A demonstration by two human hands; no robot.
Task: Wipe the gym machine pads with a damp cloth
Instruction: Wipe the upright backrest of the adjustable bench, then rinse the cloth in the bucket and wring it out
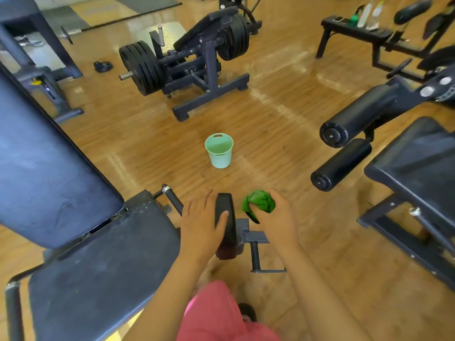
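A black roller pad (225, 227) juts out from the front of the machine seat (103, 262). My left hand (200, 225) lies over the pad's left side with the thumb across its top. My right hand (275, 217) grips a bunched green cloth (258, 201) just right of the pad, against its right side. The tall dark back pad (46, 166) rises on the left.
A pale green bucket (219, 150) stands on the wooden floor ahead. Two black roller pads (344, 148) and a seat (418, 163) of another machine are on the right. A plate-loaded machine (187, 60) sits farther back, a bench (357, 30) with bottles at far right.
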